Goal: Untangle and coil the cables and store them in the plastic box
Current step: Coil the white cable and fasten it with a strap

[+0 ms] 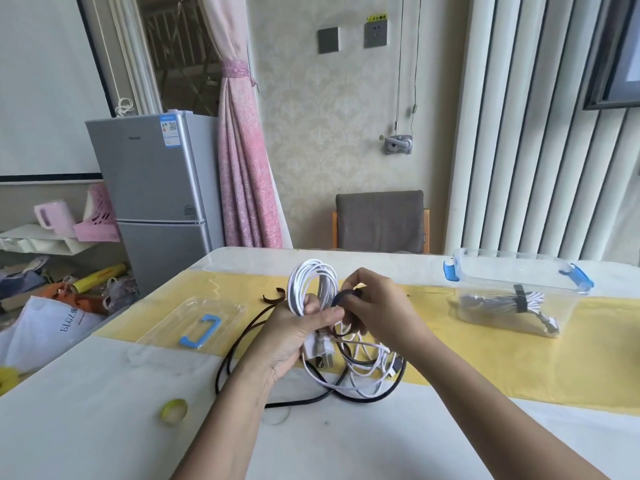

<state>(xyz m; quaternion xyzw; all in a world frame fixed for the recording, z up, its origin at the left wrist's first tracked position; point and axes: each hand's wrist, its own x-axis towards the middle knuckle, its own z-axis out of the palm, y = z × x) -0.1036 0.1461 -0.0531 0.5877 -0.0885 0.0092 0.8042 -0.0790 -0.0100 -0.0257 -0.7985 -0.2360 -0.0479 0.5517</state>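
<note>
Holding the white cable coil (313,282) upright at frame centre, just above the tabletop (346,452). Left grip (294,327) is wrapped round the lower part of the loops, fingers curled on the whole bunch. White plug (317,349) hangs out under that grip. Right grip (375,303) sits just right of the coil, thumb and fingertips pressed together, pinching a dark strap (343,299) at the coil's right side. Looks like I'm tying the bundle off, my read only.

Handling: cable is light, soft and springy, so the loops will likely fan out if the left grip slackens before the strap closes. Best hold is across the full bunch next to where the strap goes, not on one loop, not on the plug. Jacket looks smooth and could slide, so squeeze firmly. Strap is thin and floppy and wants a fingertip pinch at its end.

Lower centre, under the hands: black cable (346,398) and loose white cable (363,370) cross each other on the tabletop, not sorted yet. Cannot tell if that white one is the coil's tail.

Plastic box (485,278) is at right of frame, open, with one strapped striped bundle (498,303) inside. Clear lid (162,327) with blue handle (191,342) lies left of centre. Brown strap (273,296) is beside the left grip, yellow tape roll (173,412) at lower left.
</note>
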